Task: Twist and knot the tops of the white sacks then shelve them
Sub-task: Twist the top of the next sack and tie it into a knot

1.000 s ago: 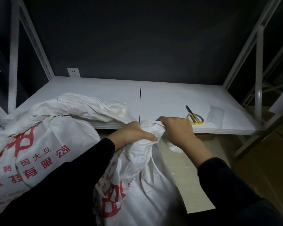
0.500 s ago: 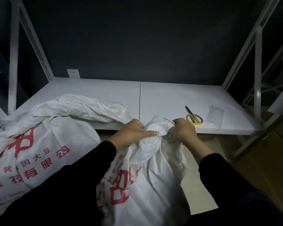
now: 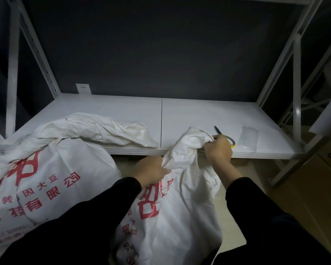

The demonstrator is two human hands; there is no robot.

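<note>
Near sack (image 3: 172,217): white, red print, stands on the floor in front of the shelf (image 3: 199,115), below its front edge. Its top is gathered into a bunch that rises over the shelf's front edge, right of the board seam.

Right hand (image 3: 218,150): at the shelf's front edge, fingers (image 3: 216,139) clamped on the bunched sack top.

Left hand (image 3: 151,172): just below the shelf's front edge, fingers curled round the sack's neck lower down. The fabric runs taut between the two hands. Both arms in dark sleeves.

Second sack (image 3: 46,169): same print, in front of the shelf's left half, its loose open top flopped onto the shelf board.

Scissors (image 3: 231,141): yellow handles, on the shelf's right half near the front edge, partly hidden behind the right hand.

Clear plastic packet (image 3: 248,137): flat on the shelf, just right of the scissors.

Wall socket (image 3: 83,88): behind the shelf's back left corner.

Cardboard box (image 3: 317,176): on the floor right of the shelf.
</note>
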